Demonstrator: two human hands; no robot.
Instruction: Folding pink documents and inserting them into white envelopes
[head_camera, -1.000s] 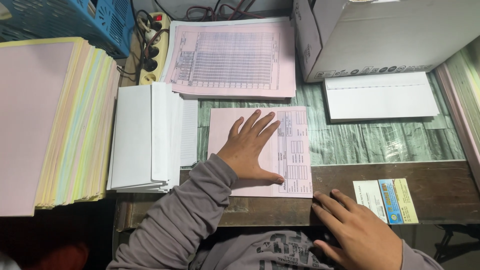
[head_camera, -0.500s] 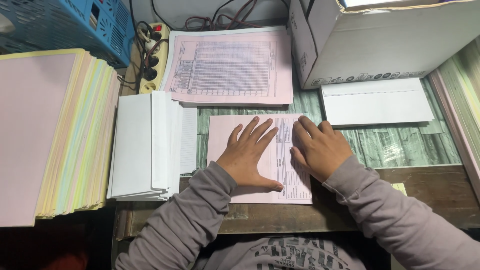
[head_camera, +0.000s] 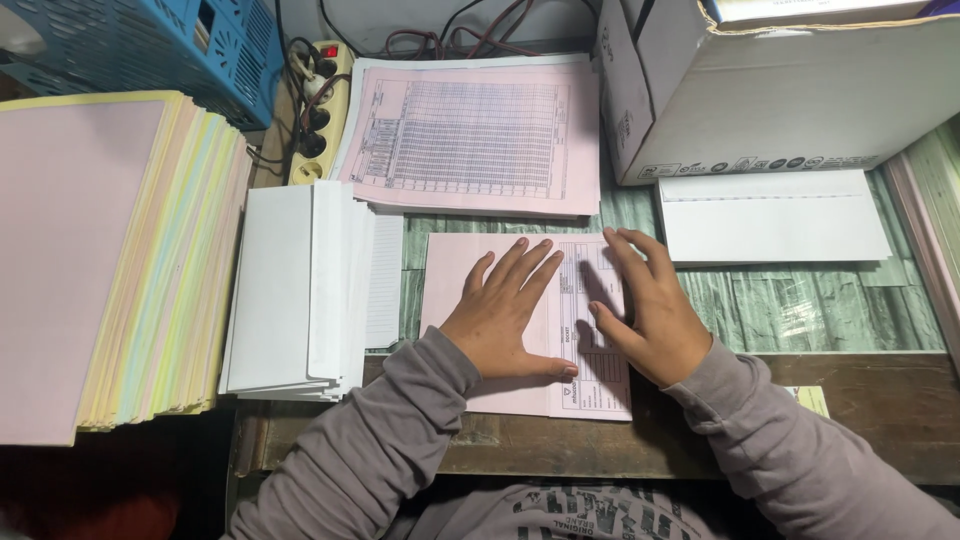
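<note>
The desk (head_camera: 800, 310) fills the middle of the frame, with a green, streaked, marble-like top and a worn dark wooden front edge.

At the left edge lies one thick stack of coloured paper (head_camera: 90, 260), its top sheet pink and its fanned edges showing yellow, green and pale blue layers. At the upper right stands one grey cardboard box (head_camera: 780, 90), matte and rectangular. At the upper left sits one blue plastic basket (head_camera: 130, 50) with a latticed wall.

In the upper centre rests one pile of pink printed forms (head_camera: 480, 135), thin sheets ruled with a fine grid. Left of centre lies one stack of white envelopes (head_camera: 300, 290), smooth and slightly fanned. Right of centre, below the box, lies one single white envelope (head_camera: 770, 215), flat and oblong.

The pink form (head_camera: 455, 275) lies in the centre of the frame, at the front of the desk, a thin rectangular sheet with a printed panel down its right side. Both hands press on it. The left hand (head_camera: 505, 320) lies palm down with its fingers spread flat, gripping nothing. The right hand (head_camera: 650, 315) lies palm down over the sheet's right edge, fingers extended and loosely together, gripping nothing. Both arms wear grey knit sleeves (head_camera: 370, 450).

One cream power strip (head_camera: 320, 110) with black plugs lies at the upper left.
</note>
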